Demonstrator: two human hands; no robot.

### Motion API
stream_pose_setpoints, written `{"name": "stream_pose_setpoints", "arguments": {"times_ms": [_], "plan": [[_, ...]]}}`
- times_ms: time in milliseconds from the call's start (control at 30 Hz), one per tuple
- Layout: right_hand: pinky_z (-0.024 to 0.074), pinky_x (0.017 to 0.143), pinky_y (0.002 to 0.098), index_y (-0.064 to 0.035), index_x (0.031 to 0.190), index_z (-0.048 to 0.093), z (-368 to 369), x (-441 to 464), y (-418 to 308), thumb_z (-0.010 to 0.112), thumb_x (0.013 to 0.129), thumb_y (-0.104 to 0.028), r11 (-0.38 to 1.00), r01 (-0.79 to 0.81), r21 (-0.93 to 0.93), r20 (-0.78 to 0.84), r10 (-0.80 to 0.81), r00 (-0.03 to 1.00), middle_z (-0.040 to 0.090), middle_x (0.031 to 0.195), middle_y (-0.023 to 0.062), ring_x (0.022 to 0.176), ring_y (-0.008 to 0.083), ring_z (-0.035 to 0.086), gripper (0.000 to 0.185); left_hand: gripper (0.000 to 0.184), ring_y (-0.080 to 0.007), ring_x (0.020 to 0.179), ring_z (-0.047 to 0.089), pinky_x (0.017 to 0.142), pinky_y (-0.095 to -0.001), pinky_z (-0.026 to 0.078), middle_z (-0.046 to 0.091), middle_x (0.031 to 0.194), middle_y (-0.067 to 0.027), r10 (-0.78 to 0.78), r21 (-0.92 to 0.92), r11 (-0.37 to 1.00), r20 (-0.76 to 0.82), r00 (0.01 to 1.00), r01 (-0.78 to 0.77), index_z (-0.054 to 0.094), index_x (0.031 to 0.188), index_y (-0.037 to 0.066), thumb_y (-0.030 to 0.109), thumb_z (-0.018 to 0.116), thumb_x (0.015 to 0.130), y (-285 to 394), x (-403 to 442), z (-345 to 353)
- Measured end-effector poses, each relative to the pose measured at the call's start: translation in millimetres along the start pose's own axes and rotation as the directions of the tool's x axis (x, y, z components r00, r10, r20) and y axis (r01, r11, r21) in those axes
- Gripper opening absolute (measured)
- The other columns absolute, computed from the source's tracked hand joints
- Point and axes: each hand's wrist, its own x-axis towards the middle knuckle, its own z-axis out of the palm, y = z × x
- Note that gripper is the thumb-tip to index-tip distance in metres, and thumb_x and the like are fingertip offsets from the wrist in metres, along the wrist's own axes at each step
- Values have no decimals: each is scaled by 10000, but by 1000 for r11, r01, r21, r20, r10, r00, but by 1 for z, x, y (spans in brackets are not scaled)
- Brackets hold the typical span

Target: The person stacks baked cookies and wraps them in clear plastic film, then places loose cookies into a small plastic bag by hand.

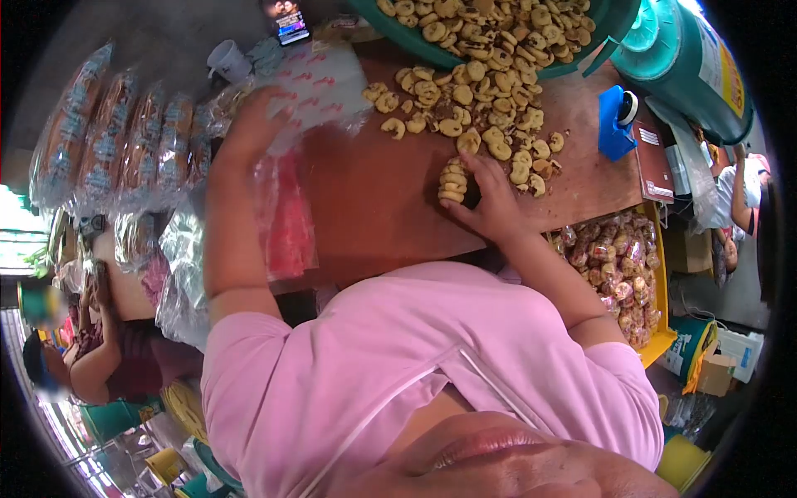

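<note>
Cookies stand in a short stack (452, 181) between the thumb and fingers of my right hand (491, 197), which is closed around it, forearm angled in from the lower right. The stack is at the near edge of a loose pile of cookies (490, 91) on the brown tabletop (374, 199). I have my left hand (264, 120) reaching forward over the inner edge of the printed plastic sheets (320, 83), elbow bent; it is blurred, so I cannot tell whether it is open or closed. Pink-red plastic (286, 216) lies below it, toward my body.

Beyond the pile I see a green basin (452, 60) full of cookies, and to its right a blue tape dispenser (615, 124) beside a large green container (693, 70). Bagged loaves (124, 137) line up on the left, near a white cup (228, 61) and a lit phone (290, 25). A yellow crate (658, 336) of wrapped cookies (618, 274) sits at my right. One person in dark red (124, 365) works at far left; another in white (735, 195) is at far right.
</note>
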Motion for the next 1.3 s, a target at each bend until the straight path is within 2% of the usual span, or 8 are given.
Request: {"name": "stream_pose_setpoints", "arguments": {"times_ms": [133, 200, 600, 700, 867, 1100, 1200, 1300], "plan": [[465, 1015, 434, -58, 1452, 459, 0, 1, -2, 866, 751, -234, 1000, 6, -22, -19, -6, 1000, 567, 1268, 193, 1180, 366, 549, 830, 316, -361, 1209, 567, 1038, -448, 436, 631, 1240, -161, -287, 3, 955, 258, 923, 297, 695, 1062, 53, 301, 736, 871, 48, -91, -51], [473, 1008, 431, -59, 1451, 462, 0, 0, -4, 868, 750, -236, 1000, 2, -28, -29, -3, 1000, 567, 1270, 195, 1176, 364, 552, 830, 308, -365, 1223, 555, 1048, -464, 421, 625, 1254, -156, -128, 205, 975, 227, 965, 81, 700, 1018, 55, 317, 745, 863, 53, -138, -44], [512, 988, 387, -55, 1452, 470, -3, -15, -8, 870, 764, -214, 999, -44, 20, -138, 46, 989, 565, 1307, 174, 1161, 309, 595, 811, 230, -400, 1200, 574, 1030, -465, 442, 627, 1283, -177, -144, 158, 977, -30, 989, 147, 696, 940, 53, 277, 718, 894, 5, -198, -1], [518, 990, 380, -38, 1447, 468, 0, -19, 3, 870, 766, -180, 995, -63, 72, -162, 74, 984, 570, 1309, 160, 1150, 284, 611, 803, 228, -340, 1136, 631, 946, -423, 499, 657, 1233, -171, -285, 20, 958, -12, 958, 285, 691, 970, 68, 290, 705, 921, 5, -185, -13], [468, 1016, 420, -45, 1441, 467, -3, -13, 3, 839, 782, -251, 993, -44, 113, -216, 68, 974, 567, 1326, 202, 1186, 358, 571, 784, 207, -203, 1082, 661, 736, -305, 549, 681, 1206, -98, -472, -819, 527, -61, 879, 226, 676, 1069, 97, 284, 661, 981, 40, -163, 2], [504, 989, 369, -23, 1447, 465, -6, -16, 2, 855, 776, -154, 1000, 26, 4, -353, -23, 935, 581, 1285, 144, 1151, 256, 606, 787, 296, -326, 1206, 594, 1049, -432, 443, 668, 1252, -138, 88, -571, 821, 166, 982, 22, 716, 921, 29, 324, 698, 915, 221, -154, 88], [505, 980, 365, -33, 1448, 470, -5, -15, 7, 849, 782, -156, 998, 34, 57, -383, -10, 924, 561, 1285, 138, 1146, 253, 601, 776, 424, -355, 1437, 368, 1175, -438, 316, 453, 1517, -169, 251, -149, 966, 358, 899, -211, 644, 1257, 70, 302, 692, 905, 245, -177, 108], [510, 971, 364, -42, 1451, 469, -7, -18, 3, 852, 785, -175, 998, 60, 2, -408, -54, 911, 537, 1299, 141, 1150, 256, 595, 779, 575, -386, 1473, 293, 1212, -466, 251, 399, 1553, -168, 144, -587, 806, 320, 936, 76, 554, 1380, 78, 325, 711, 885, 221, -164, 100]]}}
